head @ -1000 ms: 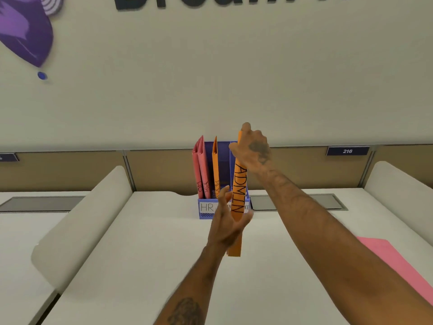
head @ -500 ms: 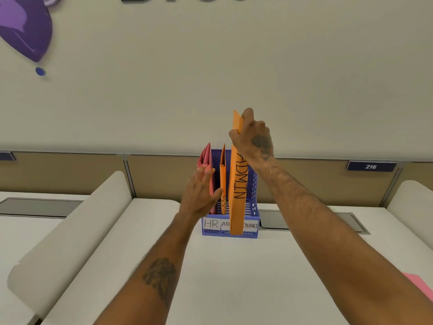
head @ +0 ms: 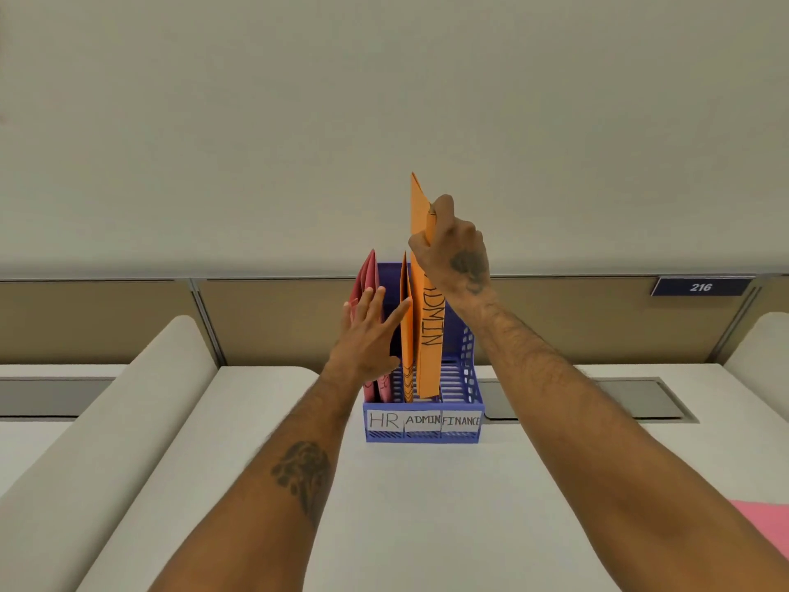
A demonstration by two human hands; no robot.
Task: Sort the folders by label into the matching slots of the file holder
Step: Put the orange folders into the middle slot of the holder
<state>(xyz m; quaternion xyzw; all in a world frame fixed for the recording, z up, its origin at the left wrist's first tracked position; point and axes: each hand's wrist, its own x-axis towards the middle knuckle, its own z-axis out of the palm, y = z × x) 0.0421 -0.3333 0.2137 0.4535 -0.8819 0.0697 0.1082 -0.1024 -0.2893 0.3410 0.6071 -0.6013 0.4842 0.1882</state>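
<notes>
- Head view: blue holder point(head: 422, 437) stands on white desk point(head: 427, 506), front labels read HR, ADMIN, FINANCE left to right.
- Right hand point(head: 454, 249) pinches upper edge of orange folder point(head: 429, 356) marked ADMIN; thumb and fingers closed on it.
- That folder is upright, lower end down inside the holder at about the middle ADMIN slot, top standing well above the holder.
- Second orange folder point(head: 407, 335) already in the ADMIN slot, just left of the held one, touching or nearly so.
- Left hand point(head: 367, 331) open, fingers spread, held flat against the red folders point(head: 369, 279); index fingertip touches the second orange folder.
- Red folders stand in the left HR slot.
- FINANCE slot on right: contents can't tell, partly hidden by right wrist.
- Pink sheet point(head: 764, 527) lies on desk at right edge, well apart from holder.
- Plate "216" point(head: 700, 287) on back panel, right.
</notes>
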